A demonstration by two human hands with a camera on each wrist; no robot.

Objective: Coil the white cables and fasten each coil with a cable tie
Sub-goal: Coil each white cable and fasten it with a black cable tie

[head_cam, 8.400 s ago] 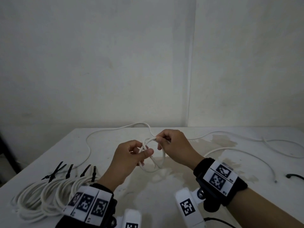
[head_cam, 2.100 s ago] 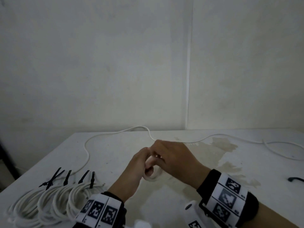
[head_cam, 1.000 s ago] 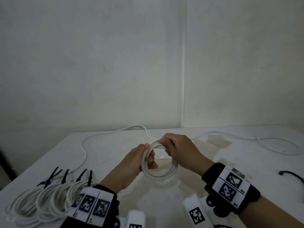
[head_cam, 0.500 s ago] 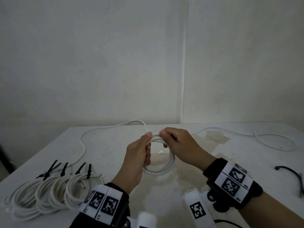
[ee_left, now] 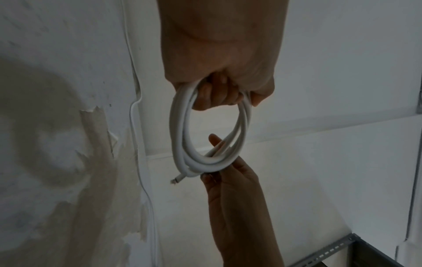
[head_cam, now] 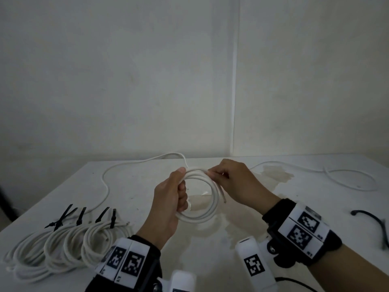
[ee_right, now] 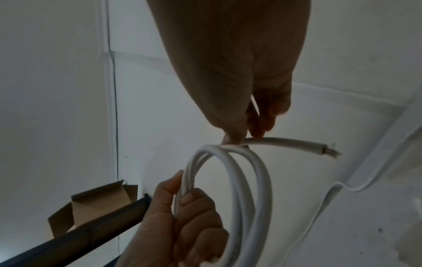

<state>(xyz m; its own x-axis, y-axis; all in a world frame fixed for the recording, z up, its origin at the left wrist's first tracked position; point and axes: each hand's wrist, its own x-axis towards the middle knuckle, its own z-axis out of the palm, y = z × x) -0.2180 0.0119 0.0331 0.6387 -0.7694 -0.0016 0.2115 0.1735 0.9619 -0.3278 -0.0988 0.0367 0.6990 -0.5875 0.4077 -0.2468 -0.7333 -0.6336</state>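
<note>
The left hand holds a white cable coil up above the worktop. Its fingers are curled through the ring and its thumb presses on the outside. The right hand pinches the far side of the coil, close to the cut end of the cable, which sticks out past the fingertips. The coil has a few loops and no tie on it.

On the left of the worktop lie four finished coils, side by side and touching, each with a black cable tie sticking up. A loose white cable snakes along the back. Another loose cable curls at the far right. One more black cable tie lies near the right edge.
</note>
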